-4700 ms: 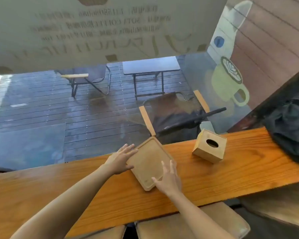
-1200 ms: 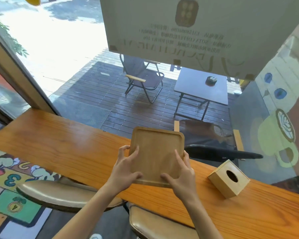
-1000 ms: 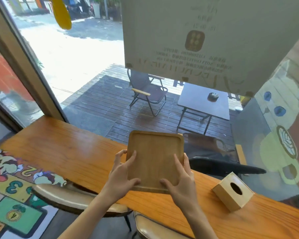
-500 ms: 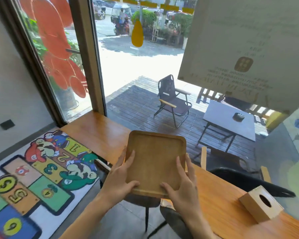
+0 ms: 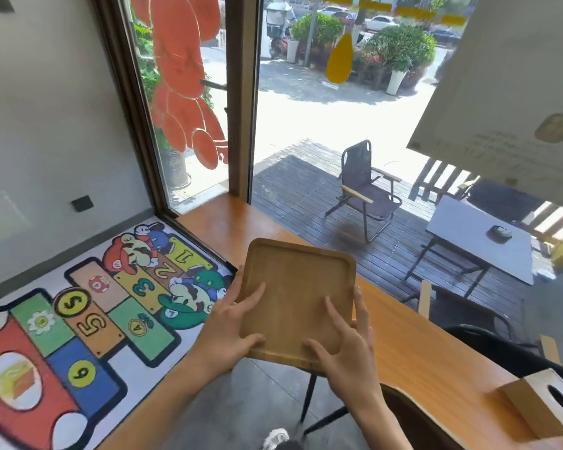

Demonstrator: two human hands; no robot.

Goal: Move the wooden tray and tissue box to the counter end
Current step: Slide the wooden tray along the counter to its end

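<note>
I hold a square wooden tray (image 5: pixel 298 280) with a raised rim in the air, over the near edge of the long wooden counter (image 5: pixel 413 345). My left hand (image 5: pixel 229 323) grips its near left corner, thumb on top. Its near right corner sits in my right hand (image 5: pixel 345 349), fingers spread across the inside. The wooden tissue box (image 5: pixel 540 404), with an oval hole on top, sits on the counter at the far lower right. The counter's end (image 5: pixel 215 212) meets the window frame ahead of the tray.
A stool (image 5: pixel 416 417) with thin black legs stands below the counter by my right arm. A colourful hopscotch mat (image 5: pixel 88 316) covers the floor on the left. Behind the glass are a folding chair (image 5: pixel 364 190) and a grey table (image 5: pixel 478 238).
The tray has been lifted off the counter and carried left along it, away from the tissue box. My view has turned left, bringing the counter's end and the floor mat into sight.
</note>
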